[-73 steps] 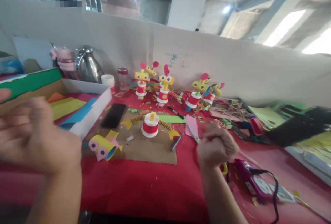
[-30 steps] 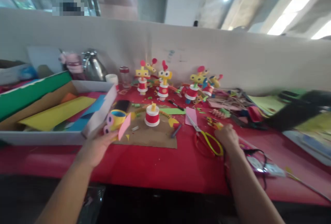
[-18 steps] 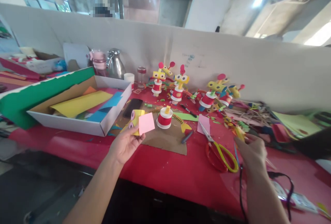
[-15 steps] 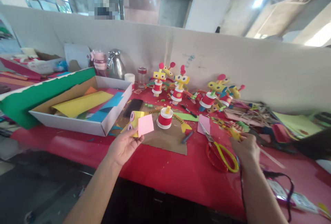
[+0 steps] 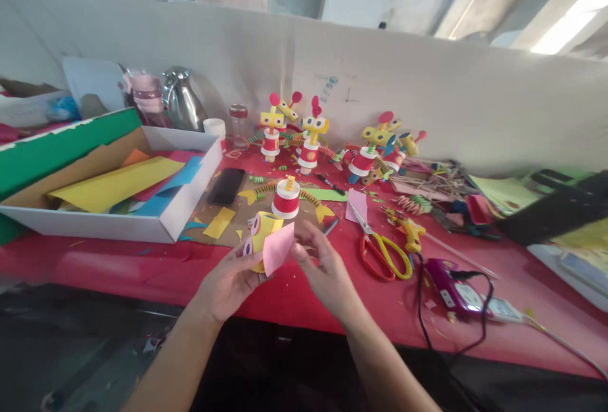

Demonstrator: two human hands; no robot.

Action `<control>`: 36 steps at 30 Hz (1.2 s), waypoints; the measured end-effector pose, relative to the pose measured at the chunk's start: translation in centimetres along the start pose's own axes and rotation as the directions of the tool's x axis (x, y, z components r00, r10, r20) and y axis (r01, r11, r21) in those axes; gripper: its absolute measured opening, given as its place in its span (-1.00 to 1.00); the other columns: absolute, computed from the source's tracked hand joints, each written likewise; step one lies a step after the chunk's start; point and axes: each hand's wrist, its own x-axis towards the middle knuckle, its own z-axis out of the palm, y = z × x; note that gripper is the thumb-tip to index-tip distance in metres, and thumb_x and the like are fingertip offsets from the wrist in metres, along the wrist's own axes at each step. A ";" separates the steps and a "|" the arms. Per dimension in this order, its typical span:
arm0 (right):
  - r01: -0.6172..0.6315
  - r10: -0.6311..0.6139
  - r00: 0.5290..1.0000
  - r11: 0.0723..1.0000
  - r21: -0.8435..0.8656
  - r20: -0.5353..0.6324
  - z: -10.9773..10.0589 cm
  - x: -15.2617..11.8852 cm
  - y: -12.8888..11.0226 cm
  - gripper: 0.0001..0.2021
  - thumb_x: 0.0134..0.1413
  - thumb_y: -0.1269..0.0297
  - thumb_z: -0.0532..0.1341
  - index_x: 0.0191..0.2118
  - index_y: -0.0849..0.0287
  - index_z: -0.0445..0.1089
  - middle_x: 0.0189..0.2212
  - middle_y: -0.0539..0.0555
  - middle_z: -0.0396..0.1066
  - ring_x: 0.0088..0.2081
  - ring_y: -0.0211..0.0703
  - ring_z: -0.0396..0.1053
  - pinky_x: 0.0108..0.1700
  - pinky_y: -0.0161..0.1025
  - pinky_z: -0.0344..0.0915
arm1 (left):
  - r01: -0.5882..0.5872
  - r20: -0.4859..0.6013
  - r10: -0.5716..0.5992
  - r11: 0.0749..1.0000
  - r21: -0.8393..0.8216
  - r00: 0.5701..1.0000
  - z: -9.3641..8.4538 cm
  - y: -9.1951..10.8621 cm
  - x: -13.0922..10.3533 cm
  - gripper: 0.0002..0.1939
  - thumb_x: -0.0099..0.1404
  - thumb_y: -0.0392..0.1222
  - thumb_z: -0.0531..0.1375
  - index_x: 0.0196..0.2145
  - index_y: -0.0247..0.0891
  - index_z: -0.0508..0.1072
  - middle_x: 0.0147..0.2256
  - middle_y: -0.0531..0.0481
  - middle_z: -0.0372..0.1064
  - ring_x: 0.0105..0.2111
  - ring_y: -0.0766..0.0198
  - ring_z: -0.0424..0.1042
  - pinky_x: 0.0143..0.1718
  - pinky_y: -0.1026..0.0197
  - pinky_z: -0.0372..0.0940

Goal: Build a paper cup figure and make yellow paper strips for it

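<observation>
While grasping the yellow paper head [image 5: 267, 232] and pink paper [image 5: 278, 250] in the left hand [image 5: 228, 288], nearside of the paper-cup body [image 5: 285, 201], held the right hand [image 5: 329, 272] part-open and empty beside it, apparently needing light, careful alignment.

My left hand [image 5: 232, 288] held a yellow paper head with round pink-and-black eyes [image 5: 259, 234], a pink paper square [image 5: 278, 250] at its side. My right hand [image 5: 330, 272] was near the square's edge, thumb and fingers parted; I couldn't tell whether they touched it. Beyond, a white cup body with a red band [image 5: 285, 198] stood upright on brown cardboard [image 5: 244, 215]. Red-and-yellow-handled scissors [image 5: 367, 229] lay on the red surface [image 5: 190, 276], left of a yellow glue gun [image 5: 411, 233].
</observation>
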 end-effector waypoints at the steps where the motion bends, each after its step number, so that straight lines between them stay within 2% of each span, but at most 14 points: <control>1: -0.019 0.017 1.000 0.996 0.090 0.019 1.0 -0.3 -0.2 -0.60 0.18 0.05 0.17 0.04 0.16 0.33 -0.20 0.14 0.50 -0.22 -0.09 0.45 -0.19 -0.17 0.39 | 0.003 0.001 -0.003 1.000 -0.003 1.000 0.1 -0.1 -0.1 -0.44 0.14 -0.43 0.29 0.08 -0.08 0.38 -0.17 0.00 0.53 -0.24 0.22 0.54 -0.30 0.27 0.46; 5: -0.007 0.014 0.995 0.997 0.071 -0.100 1.3 -1.3 -0.6 -0.81 0.19 0.16 0.19 -0.34 0.16 0.42 -0.46 0.00 0.42 -0.42 -0.22 0.35 -0.34 -0.29 0.31 | -0.028 -0.046 0.029 1.000 0.013 0.999 -0.2 -0.1 -0.1 -0.50 0.16 -0.41 0.30 0.05 -0.14 0.40 -0.21 -0.01 0.53 -0.26 0.25 0.54 -0.29 0.30 0.45; 9: 0.164 -0.218 0.940 0.963 -0.214 -0.264 -0.1 -2.8 -1.1 -0.89 0.17 0.27 0.21 -0.37 0.12 0.40 -0.54 -0.06 0.33 -0.51 -0.28 0.25 -0.42 -0.33 0.24 | -0.089 -0.165 0.091 0.996 0.018 0.982 -0.7 -0.1 0.3 -0.49 0.15 -0.43 0.30 0.05 -0.13 0.40 -0.24 0.02 0.53 -0.31 0.27 0.53 -0.38 0.29 0.43; 11: 0.170 -0.262 0.895 0.948 -0.267 -0.361 -1.0 -3.0 -1.0 -0.93 0.17 0.28 0.22 -0.33 0.12 0.40 -0.55 -0.08 0.30 -0.54 -0.29 0.22 -0.45 -0.35 0.21 | -0.093 -0.165 0.093 0.996 0.003 0.982 -1.0 0.0 0.2 -0.46 0.15 -0.44 0.29 0.07 -0.12 0.40 -0.23 0.01 0.54 -0.32 0.27 0.53 -0.39 0.28 0.42; 15: 0.082 -0.291 0.719 0.938 -0.338 -0.632 -4.1 -0.2 -0.2 -0.82 0.20 0.17 0.20 -0.36 0.15 0.35 -0.62 -0.13 0.14 -0.59 -0.32 0.10 -0.51 -0.35 0.12 | -0.109 -0.168 0.102 0.993 -0.037 0.981 -1.9 0.4 -0.5 -0.51 0.20 -0.39 0.25 0.08 -0.07 0.41 -0.16 -0.03 0.55 -0.26 0.20 0.54 -0.30 0.21 0.46; 18: 0.021 -0.436 0.572 0.855 -0.519 -0.695 -7.3 3.8 0.5 -0.75 0.26 0.12 0.12 -0.27 0.19 0.41 -0.53 -0.03 0.30 -0.52 -0.26 0.24 -0.40 -0.32 0.21 | -0.156 -0.208 0.142 0.986 -0.053 0.968 -2.7 0.9 -0.6 -0.59 0.27 -0.29 0.19 0.07 -0.08 0.42 -0.13 -0.08 0.54 -0.25 0.13 0.55 -0.27 0.13 0.49; 19: -0.009 -0.468 0.591 0.811 -0.585 -0.657 -8.3 5.0 0.8 -0.73 0.29 0.14 0.07 -0.20 0.19 0.43 -0.43 0.05 0.39 -0.43 -0.21 0.33 -0.32 -0.30 0.25 | -0.166 -0.208 0.151 0.984 -0.057 0.966 -2.9 1.0 -0.5 -0.60 0.27 -0.26 0.18 0.07 -0.10 0.43 -0.13 -0.10 0.54 -0.25 0.11 0.55 -0.27 0.12 0.50; 21: -0.085 -0.429 0.750 0.693 -0.716 -0.504 -9.4 6.8 1.6 -0.70 0.31 0.23 0.00 -0.05 0.14 0.44 -0.26 0.13 0.47 -0.28 -0.11 0.42 -0.23 -0.26 0.27 | -0.172 -0.197 0.155 0.982 -0.074 0.968 -3.2 1.3 -0.3 -0.61 0.27 -0.23 0.16 0.06 -0.14 0.45 -0.13 -0.15 0.54 -0.25 0.08 0.55 -0.26 0.09 0.50; 23: -0.145 -0.272 0.893 0.581 -0.801 -0.359 -9.5 7.3 2.7 -0.63 0.26 0.30 0.03 0.13 0.04 0.35 -0.16 0.14 0.46 -0.26 -0.06 0.43 -0.27 -0.24 0.27 | -0.170 -0.198 0.151 0.982 -0.082 0.969 -3.3 1.7 -0.3 -0.62 0.27 -0.24 0.16 0.05 -0.14 0.46 -0.12 -0.16 0.54 -0.24 0.08 0.55 -0.24 0.08 0.50; 25: -0.207 -0.133 0.935 0.548 -0.810 -0.329 -9.2 7.0 3.9 -0.50 0.20 0.34 0.07 0.26 0.01 0.20 -0.13 0.14 0.45 -0.29 -0.05 0.43 -0.32 -0.23 0.27 | -0.170 -0.220 0.152 0.984 -0.062 0.964 -3.3 2.1 -0.4 -0.62 0.27 -0.28 0.15 0.04 -0.13 0.46 -0.11 -0.15 0.54 -0.23 0.09 0.55 -0.22 0.08 0.50; 28: -0.295 -0.042 0.921 0.577 -0.762 -0.388 -9.5 5.8 5.3 -0.53 0.19 0.38 0.05 0.22 0.09 0.25 -0.12 0.14 0.45 -0.19 -0.04 0.42 -0.20 -0.22 0.30 | -0.198 -0.252 0.190 0.980 -0.006 0.949 -3.1 2.4 -0.6 -0.64 0.25 -0.31 0.16 0.00 -0.13 0.48 -0.14 -0.11 0.54 -0.25 0.11 0.55 -0.22 0.09 0.51; 31: -0.399 0.003 0.881 0.542 -0.739 -0.474 -12.1 5.3 6.2 -0.65 0.20 0.42 0.04 0.07 0.21 0.36 -0.03 0.22 0.40 0.02 0.00 0.33 0.04 -0.15 0.23 | -0.220 -0.284 0.222 0.975 0.038 0.933 -3.3 2.3 -0.5 -0.68 0.22 -0.24 0.18 -0.06 -0.12 0.51 -0.23 -0.06 0.56 -0.32 0.15 0.55 -0.28 0.14 0.52; 34: -0.581 0.106 0.789 0.448 -0.679 -0.605 -16.0 6.2 7.2 -0.68 0.22 0.33 0.14 0.05 0.34 0.34 0.02 0.32 0.35 0.08 0.10 0.28 0.12 0.02 0.20 | -0.191 -0.292 0.198 0.980 0.054 0.935 -4.1 1.8 0.3 -0.67 0.26 -0.16 0.15 -0.03 -0.02 0.50 -0.26 0.00 0.56 -0.34 0.18 0.54 -0.27 0.14 0.53; 36: -0.689 0.205 0.712 0.387 -0.612 -0.672 -18.3 7.1 8.0 -0.65 0.24 0.22 0.20 0.07 0.28 0.32 0.04 0.24 0.34 0.04 0.05 0.34 0.06 0.07 0.30 | -0.189 -0.267 0.196 0.981 0.052 0.944 -4.8 1.6 0.9 -0.65 0.28 -0.13 0.14 0.01 0.12 0.46 -0.21 0.06 0.55 -0.30 0.20 0.54 -0.25 0.14 0.54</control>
